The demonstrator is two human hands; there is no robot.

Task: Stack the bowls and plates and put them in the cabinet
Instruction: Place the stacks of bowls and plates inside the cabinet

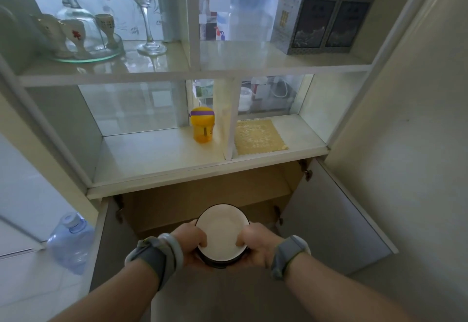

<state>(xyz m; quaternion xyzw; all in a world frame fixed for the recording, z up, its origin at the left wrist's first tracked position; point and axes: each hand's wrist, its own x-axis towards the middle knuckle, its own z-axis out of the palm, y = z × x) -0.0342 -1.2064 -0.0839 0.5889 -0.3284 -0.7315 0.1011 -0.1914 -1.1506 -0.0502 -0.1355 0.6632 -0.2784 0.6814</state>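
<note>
Hands first, from the head camera: I see the left hand [191, 243] and right hand [255, 242] clamped on opposite sides of the stack [220, 233], thumbs over the white rim, fingers curled beneath the dark base. I cannot tell how many dishes it holds. It sits in the air before the lower cabinet [210, 195], whose doors stand open. A yellow cup [202, 125] stands on the shelf above, a water jug [69, 242] at left.

White bowl [220, 230] with dark rim; yellow cup [202, 126] with purple band; yellow patterned mat [258, 136]; grey wristbands [154, 256].
</note>
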